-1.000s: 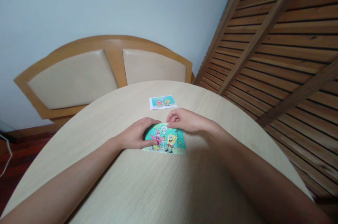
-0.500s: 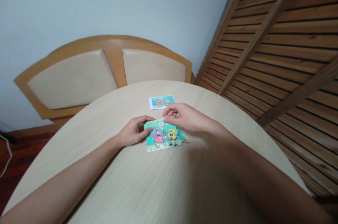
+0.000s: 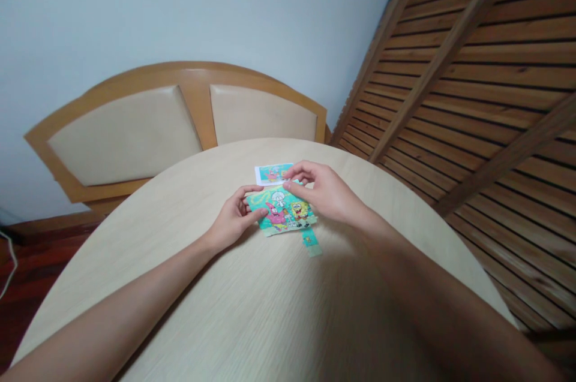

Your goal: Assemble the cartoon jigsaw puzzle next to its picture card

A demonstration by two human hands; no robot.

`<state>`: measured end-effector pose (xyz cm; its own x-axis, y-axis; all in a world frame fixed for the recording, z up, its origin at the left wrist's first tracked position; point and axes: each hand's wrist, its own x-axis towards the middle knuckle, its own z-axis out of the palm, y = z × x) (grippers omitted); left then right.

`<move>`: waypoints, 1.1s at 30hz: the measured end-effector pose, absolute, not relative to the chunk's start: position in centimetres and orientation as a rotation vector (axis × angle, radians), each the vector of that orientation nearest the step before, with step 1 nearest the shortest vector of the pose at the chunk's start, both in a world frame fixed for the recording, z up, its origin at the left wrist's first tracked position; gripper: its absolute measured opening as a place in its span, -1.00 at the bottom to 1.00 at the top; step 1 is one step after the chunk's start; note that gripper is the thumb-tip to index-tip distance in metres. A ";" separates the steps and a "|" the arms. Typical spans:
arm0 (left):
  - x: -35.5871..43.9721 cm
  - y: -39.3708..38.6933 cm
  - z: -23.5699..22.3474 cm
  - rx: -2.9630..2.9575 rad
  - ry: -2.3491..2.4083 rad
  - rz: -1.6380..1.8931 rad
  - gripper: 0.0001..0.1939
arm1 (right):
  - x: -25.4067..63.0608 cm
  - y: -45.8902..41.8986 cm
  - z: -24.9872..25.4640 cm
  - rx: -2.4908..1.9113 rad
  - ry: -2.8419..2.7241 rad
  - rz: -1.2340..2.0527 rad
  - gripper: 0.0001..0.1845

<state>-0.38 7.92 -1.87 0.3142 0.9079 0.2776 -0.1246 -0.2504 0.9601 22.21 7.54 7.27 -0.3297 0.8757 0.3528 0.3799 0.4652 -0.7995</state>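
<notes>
A jigsaw puzzle (image 3: pixel 276 214) with pink, white and yellow cartoon figures on a green ground is tilted up between my hands, its far edge raised from the table. My left hand (image 3: pixel 237 212) grips its left side, thumb on the printed face and fingers behind. At the top right, my right hand (image 3: pixel 321 190) pinches the far edge between thumb and fingers. A narrow green strip of puzzle (image 3: pixel 311 242) lies on the table below the right corner, apart from or hanging off the rest; I cannot tell which. Behind sits a small picture card (image 3: pixel 270 173), partly covered by my right fingers.
The round pale wooden table (image 3: pixel 202 310) carries all this. Beyond it stands a bench or chair back with cream panels (image 3: pixel 126 136), against a bluish wall (image 3: pixel 202 4). A slatted wooden partition (image 3: pixel 472 82) rises at the right.
Both hands have lifted and tilted the puzzle, moving it slightly away and right. A green strip now shows separately below its right corner. The picture card stays in place.
</notes>
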 end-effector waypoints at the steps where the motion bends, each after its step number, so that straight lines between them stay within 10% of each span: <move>1: -0.3 7.9 -1.8 1.453 0.757 1.178 -0.39 | 22.3 7.5 6.9 -1.069 -1.861 0.809 -0.82; 8: 0.2 7.4 -1.8 1.509 0.749 1.207 -0.53 | 23.2 6.7 1.5 -1.130 -1.587 1.199 -0.74; 18: 0.1 6.2 -1.7 1.679 0.824 1.180 -0.64 | 22.2 4.3 -1.6 -1.039 -2.076 0.845 0.14; 26: -0.2 6.2 -1.6 1.780 0.890 1.193 -0.72 | 22.5 5.0 -1.8 -1.106 -2.268 0.539 -0.81; 33: -0.5 6.4 -1.7 1.806 0.951 1.256 -0.68 | 23.5 5.6 -0.9 -1.186 -1.973 0.717 -0.76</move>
